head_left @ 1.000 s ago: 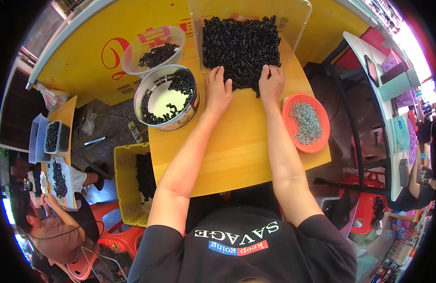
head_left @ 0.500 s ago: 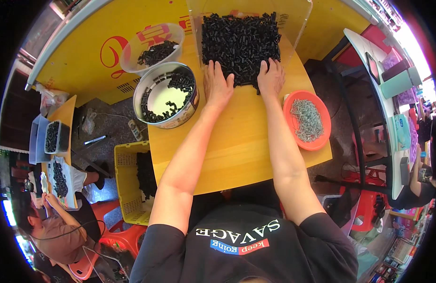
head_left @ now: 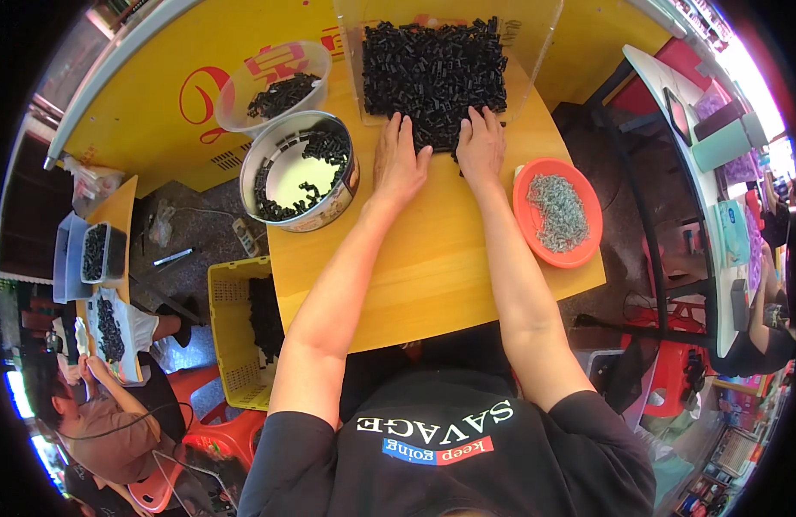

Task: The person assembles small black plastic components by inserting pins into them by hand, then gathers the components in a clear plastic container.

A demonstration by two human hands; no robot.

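Observation:
A thick heap of small black plastic pieces [head_left: 434, 69] lies at the far side of the yellow table [head_left: 389, 293], inside a transparent box [head_left: 544, 65] whose near side appears open. My left hand [head_left: 401, 164] rests at the heap's near left edge, fingers stretched forward. Opposite it, my right hand [head_left: 481, 153] touches the near right edge, fingers also extended. Between the two hands a narrow tongue of pieces spills onto the tabletop. Neither hand grips anything that I can see; the undersides of the fingers are hidden.
Left of my hands stand a round tin [head_left: 320, 211] and a transparent bowl [head_left: 230, 90], both with black pieces. An orange-red basin [head_left: 520, 211] of small silvery parts sits on the right. A yellow crate [head_left: 230, 370] stands below the table's left side. Another person [head_left: 114, 422] sits far left.
My hands have drawn slightly closer together at the heap's near edge. The pieces between them now form a narrower tongue. The whole view has shifted a little.

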